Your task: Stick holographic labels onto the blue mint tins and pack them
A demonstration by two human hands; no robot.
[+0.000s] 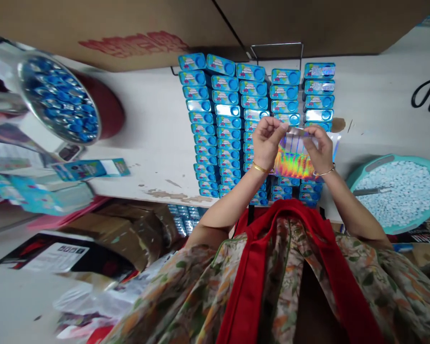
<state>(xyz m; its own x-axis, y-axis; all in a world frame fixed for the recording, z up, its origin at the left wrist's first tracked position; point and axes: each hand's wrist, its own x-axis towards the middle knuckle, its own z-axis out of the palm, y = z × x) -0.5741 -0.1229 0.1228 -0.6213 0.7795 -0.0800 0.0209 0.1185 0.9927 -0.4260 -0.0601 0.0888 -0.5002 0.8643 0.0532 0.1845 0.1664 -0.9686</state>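
Pinching a rectangular rainbow-silver foil-like sheet in left fingers and right fingers, above small blue boxes; risking creases from uneven tugging.

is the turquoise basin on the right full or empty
Not empty: small pale pieces spread across the basin; their depth cannot be told.

Boxes between pot and basin

No clearly legible text on blue tins or cardboard box.
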